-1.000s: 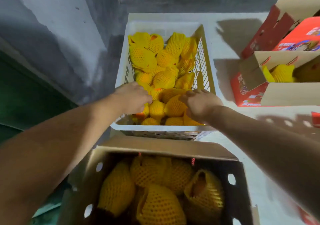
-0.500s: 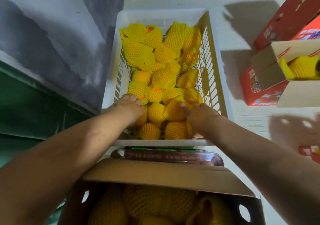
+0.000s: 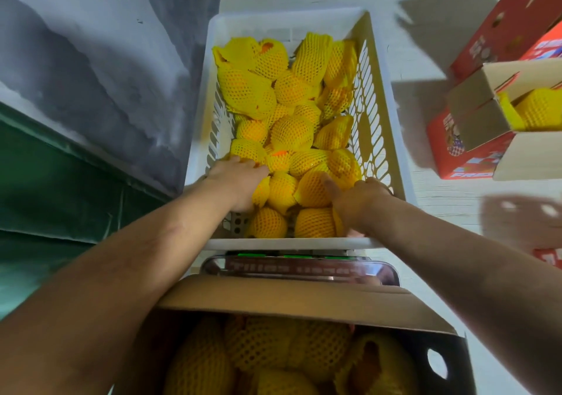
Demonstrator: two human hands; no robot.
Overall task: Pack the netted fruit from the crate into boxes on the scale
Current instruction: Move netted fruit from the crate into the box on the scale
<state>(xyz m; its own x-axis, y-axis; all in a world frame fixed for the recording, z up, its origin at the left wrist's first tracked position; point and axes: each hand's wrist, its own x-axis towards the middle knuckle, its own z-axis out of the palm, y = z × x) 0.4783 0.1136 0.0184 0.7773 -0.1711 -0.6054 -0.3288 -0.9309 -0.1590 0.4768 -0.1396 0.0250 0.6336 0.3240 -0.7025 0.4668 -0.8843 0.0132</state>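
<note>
The white plastic crate [image 3: 380, 96] holds several fruits in yellow foam nets [image 3: 292, 130]. Both my hands are down in its near end. My left hand [image 3: 237, 181] lies palm down over a netted fruit [image 3: 261, 192] at the near left, fingers curled over it. My right hand [image 3: 355, 201] grips another netted fruit [image 3: 311, 188], thumb pressed on its top. Below the crate, the open cardboard box [image 3: 273, 299] contains several netted fruits [image 3: 273, 349]. It sits on the scale [image 3: 298, 268], whose display edge shows between box and crate.
At the right, a red carton [image 3: 465, 157] with open flaps holds a netted fruit [image 3: 538, 107]; another red carton [image 3: 501, 29] stands behind it. A grey wall and green sheet run along the left. White table surface lies between the crate and the cartons.
The view has tilted toward the crate, so the box on the scale shows less. Both hands have pushed a little deeper among the fruit at the crate's near end.
</note>
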